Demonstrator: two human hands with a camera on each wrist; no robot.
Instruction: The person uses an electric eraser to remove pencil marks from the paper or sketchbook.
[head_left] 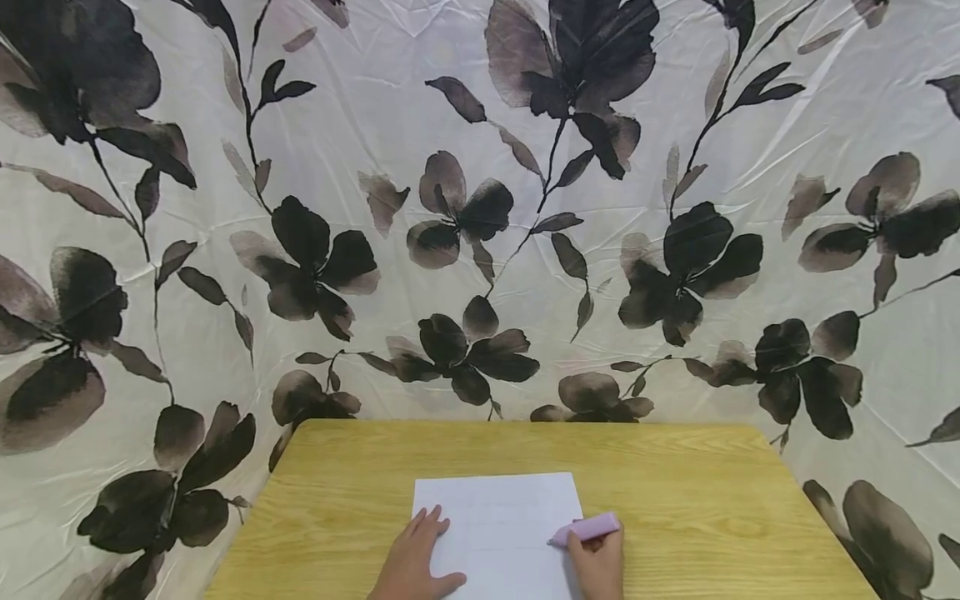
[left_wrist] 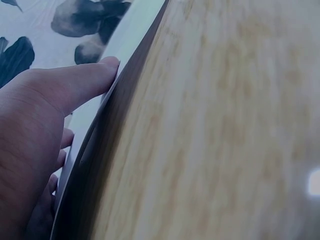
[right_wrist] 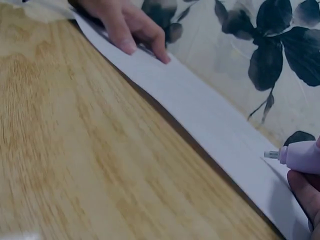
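A white sheet of paper (head_left: 510, 517) with faint ruled-looking lines lies on the wooden table. On its left side rests my left hand (head_left: 414, 560), fingers straight and thumb spread across the sheet. In the left wrist view the thumb (left_wrist: 85, 82) reaches to the paper's near edge, which lifts slightly off the wood. My right hand (head_left: 602, 565) grips a lavender electric eraser (head_left: 594, 528) at the sheet's right edge. The tool's narrow metallic tip (right_wrist: 271, 154) points left over the paper, close above its surface. Most of the right hand falls outside the right wrist view.
The yellow wooden table (head_left: 697, 500) extends to both sides of the sheet and behind it. A floral cloth (head_left: 570, 283) with dark flowers hangs behind the table and along its sides.
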